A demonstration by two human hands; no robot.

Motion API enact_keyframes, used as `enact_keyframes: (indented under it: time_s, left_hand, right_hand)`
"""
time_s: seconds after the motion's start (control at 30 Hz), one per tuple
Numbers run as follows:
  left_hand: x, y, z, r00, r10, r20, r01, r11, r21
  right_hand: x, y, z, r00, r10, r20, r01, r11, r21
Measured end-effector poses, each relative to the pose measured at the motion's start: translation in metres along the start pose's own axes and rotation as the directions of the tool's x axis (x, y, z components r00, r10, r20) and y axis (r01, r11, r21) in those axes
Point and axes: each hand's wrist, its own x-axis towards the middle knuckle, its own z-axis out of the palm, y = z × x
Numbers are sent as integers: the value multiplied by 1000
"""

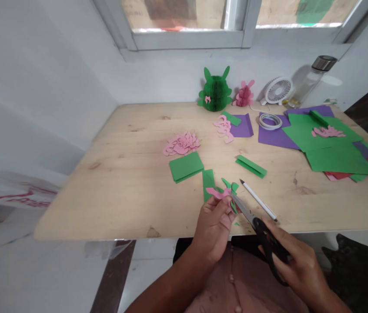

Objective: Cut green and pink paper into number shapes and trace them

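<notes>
Table [122,182]: clear bottle [307,86] at back R, contents unclear. Your R hand [296,256] grips blk-handled scissors [259,229], tips at the pink paper [215,192]; your L hand [215,221] pinches that pc btwn thumb & fingers, just L of the scissors.

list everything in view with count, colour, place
table: one, pale wood, centre
scissors: one, black, right hand
held scraps: several, pink/green, left hand
cutouts: many, pink, three table clusters
folded papers: several, green, mostly centre
pen: one, white, beside scissors
sheets: several, mostly green/purple, table right
tape: count unclear, white, on purple sheet
paper figures: two, green/pink, back edge
fan: one, white, back right
bottle: one, clear, back right
window: one, grey, top
bag: one, white/red, far left
unidentified item: one, black, lower right
left hand: one, bare, front centre
right hand: one, bare, front right
</notes>
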Motion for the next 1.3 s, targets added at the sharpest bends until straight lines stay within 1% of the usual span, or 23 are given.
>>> enact_keyframes:
  time_s: [0.3, 0.4, 0.63, 0.87, 1.13, 1.3]
  left_hand:
    - [-1, 0, 4, 1000, -13, 1, 13, 1000, -27]
    - [-2, 0, 6, 1000, -18, 1, 18, 1000, -25]
    - [-1, -1, 6, 999, -29, 29, 30, 999, -30]
    - [-1, -1, 7, 999, -28, 22, 29, 999, -22]
    - [-2, -2, 7, 999, -28, 17, 28, 999, -29]
    - [-2, -3, 7, 999, -26, 28, 27, 999, -25]
  right_hand:
    - [6, -3, -1, 999, -28, -20, 28, 1000, -11]
    - [5, -2, -1, 999, -21, -29, 20, 1000, -9]
    - [2, 0, 1, 1000, -2, -10, 3, 1000, 18]
    - [0, 1, 2, 1000, 11, -23, -11, 1000, 25]
    - [1, 0, 3, 999, -13, -37, 14, 999, 29]
    - [1, -2, 3, 999, 12, -38, -11, 999, 39]
